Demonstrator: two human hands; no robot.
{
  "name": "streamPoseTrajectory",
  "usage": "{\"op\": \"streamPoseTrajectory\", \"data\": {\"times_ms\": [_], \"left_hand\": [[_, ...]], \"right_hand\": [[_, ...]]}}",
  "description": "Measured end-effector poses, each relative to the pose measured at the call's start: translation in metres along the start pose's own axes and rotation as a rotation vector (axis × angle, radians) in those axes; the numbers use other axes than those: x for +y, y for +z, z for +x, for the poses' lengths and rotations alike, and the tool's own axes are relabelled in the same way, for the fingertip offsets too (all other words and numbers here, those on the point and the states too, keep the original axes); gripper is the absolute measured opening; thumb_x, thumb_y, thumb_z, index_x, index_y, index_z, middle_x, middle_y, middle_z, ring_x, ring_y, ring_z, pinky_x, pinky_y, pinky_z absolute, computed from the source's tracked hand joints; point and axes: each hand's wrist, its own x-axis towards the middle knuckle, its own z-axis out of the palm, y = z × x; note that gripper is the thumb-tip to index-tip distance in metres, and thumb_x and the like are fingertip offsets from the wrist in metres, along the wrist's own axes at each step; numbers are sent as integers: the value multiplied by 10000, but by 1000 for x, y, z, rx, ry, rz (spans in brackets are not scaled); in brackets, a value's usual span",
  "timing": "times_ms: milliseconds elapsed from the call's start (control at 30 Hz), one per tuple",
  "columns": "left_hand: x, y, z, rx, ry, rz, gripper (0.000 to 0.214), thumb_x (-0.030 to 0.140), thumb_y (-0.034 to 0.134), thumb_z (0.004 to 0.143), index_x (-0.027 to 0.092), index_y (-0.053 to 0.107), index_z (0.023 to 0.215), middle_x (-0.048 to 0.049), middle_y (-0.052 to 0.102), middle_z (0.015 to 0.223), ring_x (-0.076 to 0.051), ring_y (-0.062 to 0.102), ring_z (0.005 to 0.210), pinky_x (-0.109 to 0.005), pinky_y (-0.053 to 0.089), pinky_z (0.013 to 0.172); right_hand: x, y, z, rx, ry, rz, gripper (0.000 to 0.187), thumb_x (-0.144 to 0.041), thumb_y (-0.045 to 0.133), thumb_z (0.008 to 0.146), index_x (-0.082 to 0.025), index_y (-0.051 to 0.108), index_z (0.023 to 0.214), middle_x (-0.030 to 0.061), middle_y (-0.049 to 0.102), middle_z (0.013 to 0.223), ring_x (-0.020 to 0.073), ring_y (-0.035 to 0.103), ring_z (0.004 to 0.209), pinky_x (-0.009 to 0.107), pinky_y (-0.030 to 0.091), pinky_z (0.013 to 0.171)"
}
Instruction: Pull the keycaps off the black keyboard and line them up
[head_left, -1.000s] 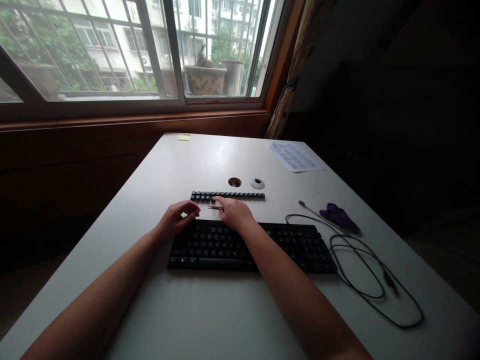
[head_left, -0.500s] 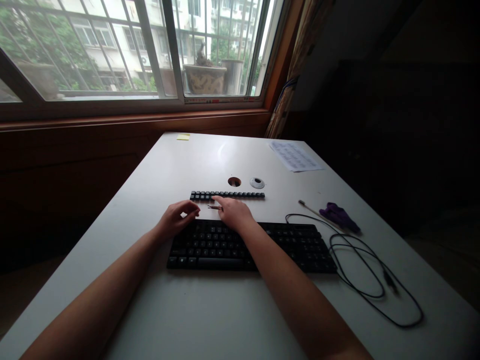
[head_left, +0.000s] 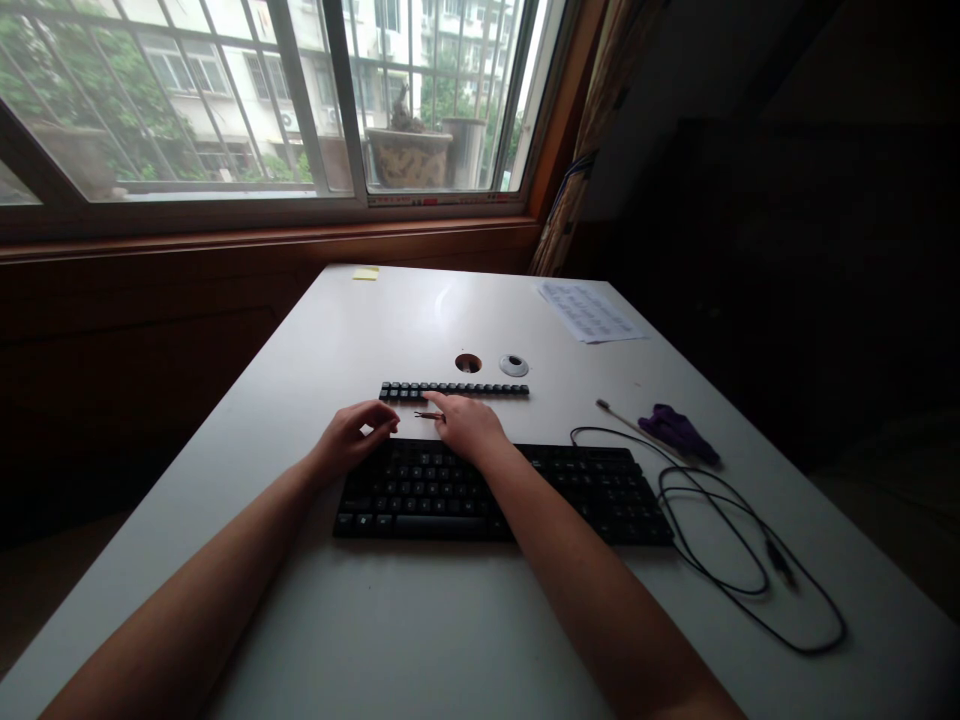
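Note:
My right hand (head_left: 471,428) reaches over the black keyboard (head_left: 442,524) with its index finger stretched to the lower row of loose keycaps (head_left: 472,388). Tucked in the same hand are small tweezers (head_left: 427,414), their two thin prongs pointing left. My left hand (head_left: 358,432) is by the keyboard's upper left corner. Its fingers curl toward the thumb, tips close together, and anything between them is too small to make out. The keycaps stand in two rows behind the keyboard, the near row partly behind my right hand. My right hand and forearm cover part of the keyboard.
The keyboard's cable (head_left: 750,595) lies coiled at the right. Beyond it are a thin brush-like stick (head_left: 619,414) and a purple cloth (head_left: 679,432). Farther back are a cable hole (head_left: 469,364), a round cover (head_left: 514,366), printed papers (head_left: 589,312) and a yellow note (head_left: 365,273).

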Motion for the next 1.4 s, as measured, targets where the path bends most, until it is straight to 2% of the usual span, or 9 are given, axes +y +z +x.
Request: {"op": "streamPoseTrajectory", "data": {"times_ms": [633, 833, 1100, 1400], "left_hand": [[1, 0, 1, -1, -8, 3, 131, 263, 576, 928, 162, 653, 961, -64, 699, 849, -160, 668, 773, -255, 552, 681], [1, 0, 1, 9, -2, 14, 131, 269, 579, 927, 166, 652, 958, -62, 702, 845, -158, 672, 764, -255, 557, 685], [0, 0, 1, 0, 2, 12, 113, 245, 578, 926, 161, 645, 962, -62, 697, 848, -156, 669, 766, -257, 554, 691], [-1, 0, 0, -1, 0, 12, 133, 265, 568, 934, 162, 646, 968, -67, 696, 856, -160, 670, 776, -261, 559, 693]], "right_hand": [[1, 0, -1, 9, -7, 6, 526, -294, 452, 929, -365, 405, 1448, 33, 638, 1287, 238, 638, 1074, 357, 484, 863], [1, 1, 0, 25, 12, 28, 558, -291, 478, 915, -337, 382, 1463, 42, 617, 1324, 238, 623, 1118, 358, 481, 898], [0, 0, -1, 34, 2, 40, 535, -291, 476, 909, -352, 418, 1437, 28, 621, 1309, 241, 624, 1107, 360, 487, 887], [0, -2, 0, -10, -8, 10, 563, -303, 463, 925, -365, 368, 1476, 38, 609, 1308, 233, 621, 1093, 354, 479, 883]]}}
